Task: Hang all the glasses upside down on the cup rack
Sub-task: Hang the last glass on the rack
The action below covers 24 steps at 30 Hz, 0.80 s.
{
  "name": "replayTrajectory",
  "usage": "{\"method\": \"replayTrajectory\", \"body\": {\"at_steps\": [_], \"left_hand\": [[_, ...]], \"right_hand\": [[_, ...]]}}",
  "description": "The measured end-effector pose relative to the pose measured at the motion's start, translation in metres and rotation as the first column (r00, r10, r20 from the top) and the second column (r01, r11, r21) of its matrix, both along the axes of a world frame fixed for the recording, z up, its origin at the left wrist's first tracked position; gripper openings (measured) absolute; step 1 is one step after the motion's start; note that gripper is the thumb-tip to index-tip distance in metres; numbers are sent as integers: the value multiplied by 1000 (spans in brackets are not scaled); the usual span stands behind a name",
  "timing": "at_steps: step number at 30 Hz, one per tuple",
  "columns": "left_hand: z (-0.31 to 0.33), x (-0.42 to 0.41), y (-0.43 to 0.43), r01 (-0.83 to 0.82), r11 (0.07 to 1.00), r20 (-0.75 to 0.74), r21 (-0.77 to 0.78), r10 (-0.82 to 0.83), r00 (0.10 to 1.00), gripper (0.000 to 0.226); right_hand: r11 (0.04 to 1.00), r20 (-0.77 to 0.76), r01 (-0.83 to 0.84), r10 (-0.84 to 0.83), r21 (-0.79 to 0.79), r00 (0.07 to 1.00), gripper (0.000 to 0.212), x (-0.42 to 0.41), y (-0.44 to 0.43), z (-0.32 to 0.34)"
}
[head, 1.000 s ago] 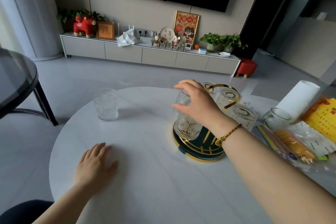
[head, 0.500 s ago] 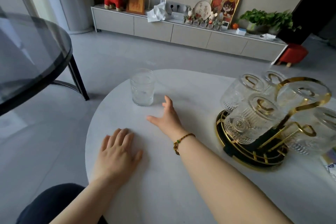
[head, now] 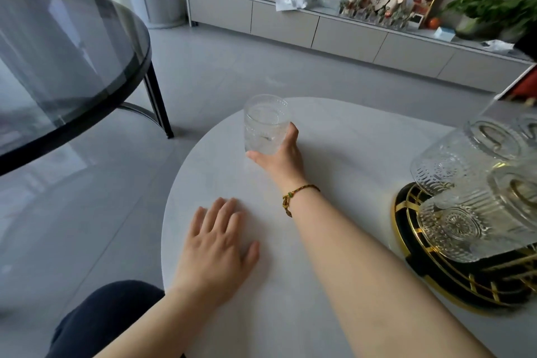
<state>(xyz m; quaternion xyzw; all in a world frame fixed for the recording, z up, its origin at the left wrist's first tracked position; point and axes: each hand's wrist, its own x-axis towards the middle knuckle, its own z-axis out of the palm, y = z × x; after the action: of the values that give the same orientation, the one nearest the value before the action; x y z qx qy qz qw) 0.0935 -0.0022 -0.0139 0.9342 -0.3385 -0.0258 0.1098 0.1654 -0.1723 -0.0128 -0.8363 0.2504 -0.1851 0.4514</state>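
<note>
A clear embossed glass [head: 266, 122] stands upright near the far left edge of the white round table [head: 334, 139]. My right hand [head: 280, 155] wraps around its lower part, thumb in front. My left hand [head: 216, 244] lies flat on the table near me, fingers spread, holding nothing. At the right stands the cup rack [head: 441, 273], a black base with gold wire, with several glasses [head: 453, 163] hanging upside down on it. The rack runs out of the frame on the right.
A dark glass-topped round table [head: 72, 67] on black legs stands to the left, beyond a strip of grey floor. A low grey cabinet [head: 343, 35] with ornaments and plants runs along the far wall. My dark-clothed knee [head: 107, 320] shows at the bottom left.
My right hand left the rack, crossed the table to the left and closed around the lone upright glass. The view swung left and down. My left hand stayed flat.
</note>
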Motion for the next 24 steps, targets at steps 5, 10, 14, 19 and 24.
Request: {"method": "replayTrajectory", "body": {"at_steps": [5, 10, 14, 19, 24], "left_hand": [[-3, 3, -1, 5, 1000, 41, -12, -5, 999, 53], [-10, 4, -1, -8, 998, 11, -62, 9, 1000, 59], [-13, 4, -1, -3, 997, 26, -75, 5, 1000, 54], [-4, -1, 0, -33, 998, -22, -61, 31, 999, 50], [28, -25, -38, -21, 966, -183, -260, -28, 983, 42]], "right_hand": [[988, 59, -29, 20, 155, 998, 68, 2, -4, 8], [972, 198, 17, -65, 233, 978, 60, -28, 2, 22], [964, 256, -38, -32, 263, 966, 61, -79, 6, 48], [962, 271, -109, 39, 249, 962, 68, -161, 9, 85], [959, 199, -221, 185, 178, 962, 71, -257, -14, 122]]}}
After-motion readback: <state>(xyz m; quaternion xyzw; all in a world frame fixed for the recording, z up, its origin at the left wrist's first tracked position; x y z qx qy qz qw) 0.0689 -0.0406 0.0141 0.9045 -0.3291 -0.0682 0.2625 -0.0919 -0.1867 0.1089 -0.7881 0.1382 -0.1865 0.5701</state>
